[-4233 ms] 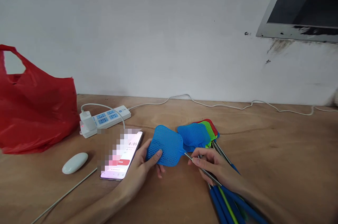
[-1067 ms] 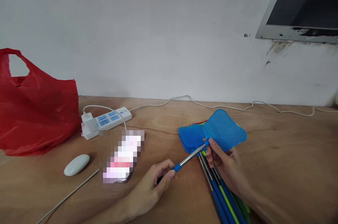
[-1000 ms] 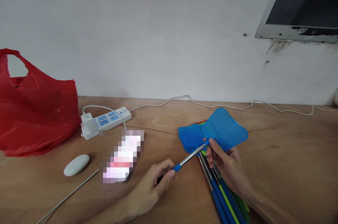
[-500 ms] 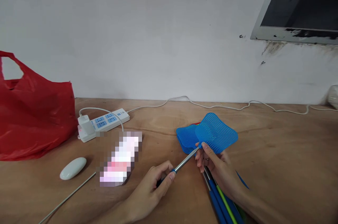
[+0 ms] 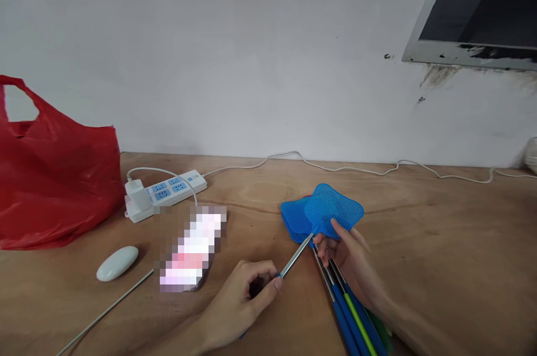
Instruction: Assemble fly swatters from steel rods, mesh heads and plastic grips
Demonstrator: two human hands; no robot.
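My left hand (image 5: 245,303) is closed around the dark handle of a fly swatter; its silver shaft (image 5: 297,255) slants up to the right. The swatter's blue mesh head (image 5: 338,212) overlaps other blue swatter heads (image 5: 293,216) on the table. My right hand (image 5: 354,258) is beside the neck of the held swatter. Its thumb lies over the lower edge of the mesh, apart from the curled fingers below. Under my right hand, several swatter handles (image 5: 348,311), blue and bright green, lie side by side toward the front edge.
Left of my hands lies a blurred phone (image 5: 193,250) with a lit screen. A white power strip (image 5: 168,194) with a plugged charger, a white oval object (image 5: 117,263) and a red plastic bag (image 5: 54,177) are farther left. A white cord (image 5: 344,169) runs along the wall.
The held swatter's head has moved left and slightly lower over the other heads. My right thumb has shifted from the neck onto the mesh edge. My left hand keeps its grip.
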